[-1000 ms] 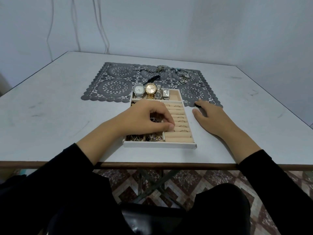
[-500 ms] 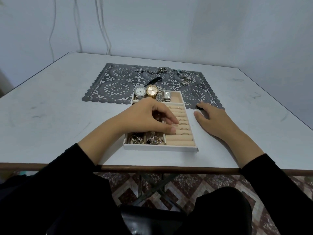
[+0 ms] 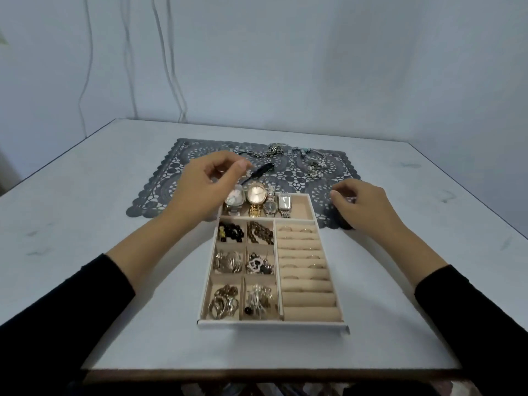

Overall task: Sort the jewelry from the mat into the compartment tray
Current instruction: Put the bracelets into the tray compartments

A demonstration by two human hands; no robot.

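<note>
Lifted off the tray [image 3: 271, 327], the left hand [image 3: 205, 190] nears the far edge of the mat [image 3: 177, 167], fingers loosely curled, empty; whether the right hand [image 3: 365, 207] holds anything is unclear. The chains [image 3: 274, 148] look light, limp: pinch mid-length.

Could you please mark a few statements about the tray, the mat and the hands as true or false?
1. Four watches lie in the far row of the tray. True.
2. The mat holds no jewelry. False: several pieces lie near its far edge.
3. The ring rolls fill the tray's right side. True.
4. The left hand rests flat inside the tray. False: it hovers over the tray's far left corner, fingers curled.
5. The sleeves are white. False: they are black.
</note>
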